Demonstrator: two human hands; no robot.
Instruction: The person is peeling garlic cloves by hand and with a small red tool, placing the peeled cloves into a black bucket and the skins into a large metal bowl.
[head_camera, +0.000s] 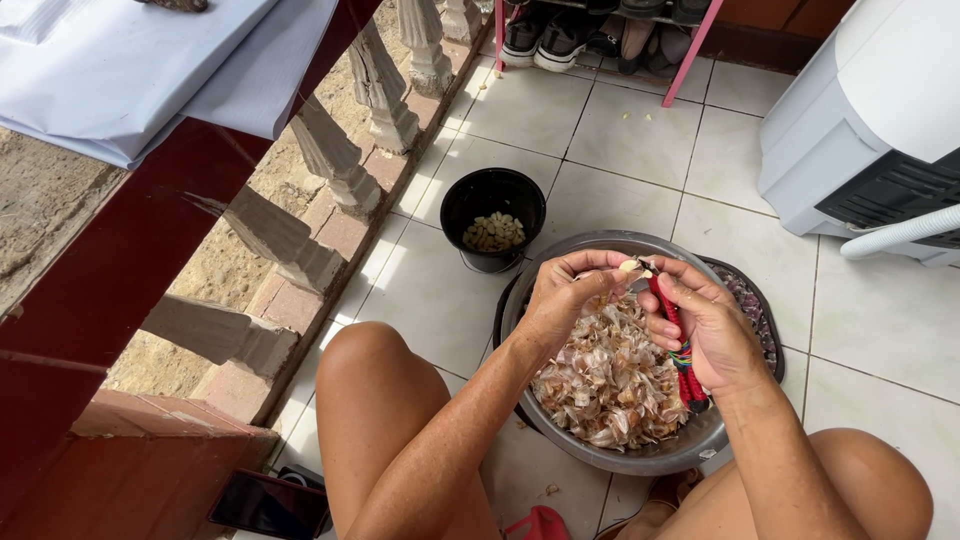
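Note:
My left hand (566, 296) pinches a pale garlic clove (628, 266) above a metal bowl (655, 458). My right hand (708, 328) grips a knife with a red wrapped handle (686, 368), its tip at the clove. The bowl holds a heap of papery garlic skins (610, 380). It rests on a dark tray (760, 305). A small black bucket (492, 200) with peeled cloves (494, 232) stands on the floor just beyond the bowl.
A stone balustrade (335, 160) with a dark red rail runs along the left. A white appliance (865, 110) with a hose stands at right. A pink shoe rack (600, 30) is at the back. A phone (268, 505) lies near my left knee.

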